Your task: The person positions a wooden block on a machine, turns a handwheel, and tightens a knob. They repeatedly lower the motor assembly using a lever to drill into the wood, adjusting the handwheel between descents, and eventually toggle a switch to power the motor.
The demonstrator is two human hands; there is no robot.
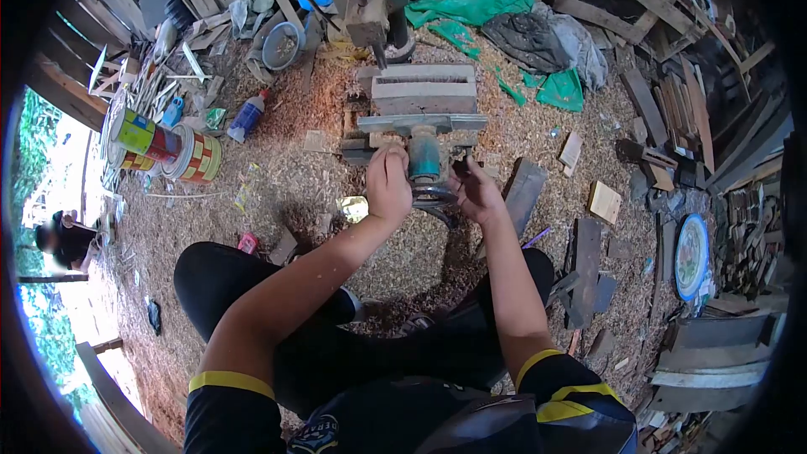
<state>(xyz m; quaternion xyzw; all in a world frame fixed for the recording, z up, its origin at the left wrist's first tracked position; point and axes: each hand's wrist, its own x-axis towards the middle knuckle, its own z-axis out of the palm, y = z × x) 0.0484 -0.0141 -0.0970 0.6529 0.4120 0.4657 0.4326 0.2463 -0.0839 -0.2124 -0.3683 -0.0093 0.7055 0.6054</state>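
A wooden block [424,84] with a long slot lies behind the metal jaw [424,123] of a machine vise, beneath the drill head [367,31]. A teal cylindrical housing [425,155] points from the vise toward me, with a dark handwheel [434,195] at its near end. My left hand [389,187] is closed at the wheel's left side; its fingertips are partly hidden. On the other side, my right hand [478,193] is half curled, thumb apart from the fingers, close against the wheel's right edge. I see nothing held in it.
Wood shavings cover the ground. Paint cans [192,156] and a blue bottle [246,118] stand left. Planks [582,273], a wood block [604,203] and a round tray [692,256] lie right. Green sheeting [479,0] is behind. Another person [71,242] sits far left.
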